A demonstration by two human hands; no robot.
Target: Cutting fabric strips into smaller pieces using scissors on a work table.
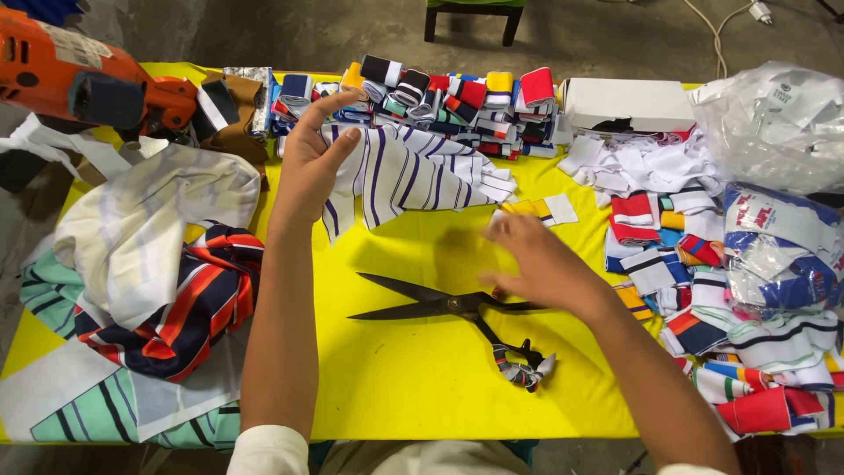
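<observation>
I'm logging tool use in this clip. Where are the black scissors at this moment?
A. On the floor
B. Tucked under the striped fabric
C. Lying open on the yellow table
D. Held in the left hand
C: the black scissors lie blades apart on the yellow table, while the left hand holds the white striped fabric and the right hand hovers blurred above the handles.

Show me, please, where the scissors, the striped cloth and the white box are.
scissors (pixel 453 304), head view, at the pivot.
striped cloth (pixel 413 176), head view, mid-fabric.
white box (pixel 629 104), head view, on its top face.
</observation>
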